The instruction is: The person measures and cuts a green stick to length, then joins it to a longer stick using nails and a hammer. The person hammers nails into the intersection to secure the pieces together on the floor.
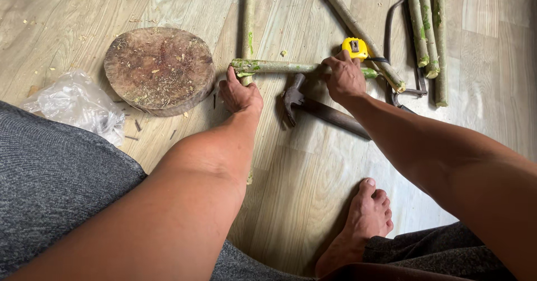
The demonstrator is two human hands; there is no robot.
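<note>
A short green stick (279, 67) lies crosswise on the wooden floor. My left hand (239, 92) rests at its left end, fingers pressed down beside a long upright stick (248, 12). My right hand (344, 77) sits over the short stick's right part and holds a yellow tape measure (356, 48) against it. A claw hammer (316, 106) with a dark handle lies just below the stick, between my two hands.
A round wooden chopping block (159, 68) stands left of my left hand. A crumpled plastic bag (78, 103) lies further left. Several peeled sticks (426, 29) and a hand saw frame (391, 35) lie at the upper right. My bare foot (363, 219) is below.
</note>
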